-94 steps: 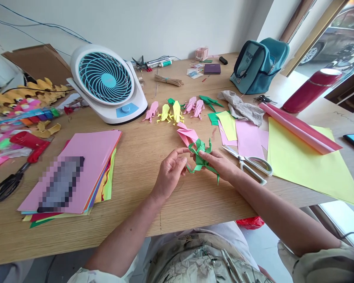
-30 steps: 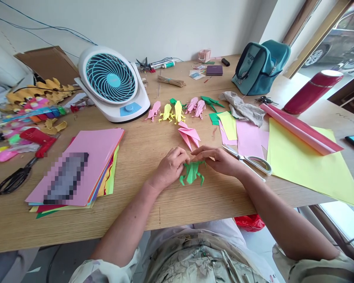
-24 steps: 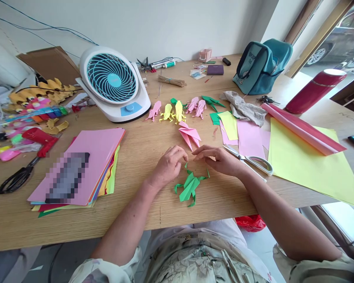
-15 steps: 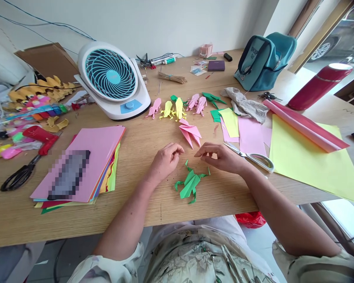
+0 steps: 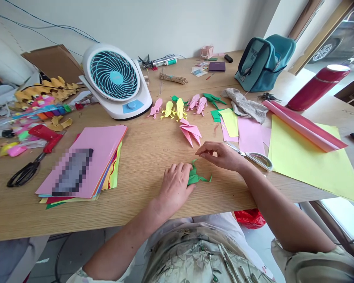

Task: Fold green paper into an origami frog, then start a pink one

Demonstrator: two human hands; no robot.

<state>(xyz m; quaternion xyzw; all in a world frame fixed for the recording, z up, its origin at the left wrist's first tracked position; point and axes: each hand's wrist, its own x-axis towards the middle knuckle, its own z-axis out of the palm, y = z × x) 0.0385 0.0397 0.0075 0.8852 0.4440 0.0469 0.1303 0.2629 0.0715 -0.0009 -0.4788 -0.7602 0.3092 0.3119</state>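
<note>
A green folded-paper frog (image 5: 194, 179) lies near the front edge of the table. My left hand (image 5: 177, 186) is closed around its left part, fingers over the top and thumb along the near side; that part is hidden. Past the hand, the frog's right-side legs stick out. My right hand (image 5: 220, 156) hangs just beyond and right of the frog, fingers loosely bent, thumb apart, nothing seen between them. Farther back lies a pink folded-paper piece (image 5: 190, 131). White-handled scissors (image 5: 255, 159) are by my right wrist.
Yellow and pink paper frogs (image 5: 180, 109) stand in a row behind. A fan (image 5: 118, 82) and a stack of coloured paper (image 5: 103, 145) are left. Yellow sheets (image 5: 306, 165), a red bottle (image 5: 317, 88) and a teal bag (image 5: 262, 65) occupy the right.
My left hand has come down toward me and taken hold of the frog's left side. My right hand has hardly moved. The view has shifted slightly.
</note>
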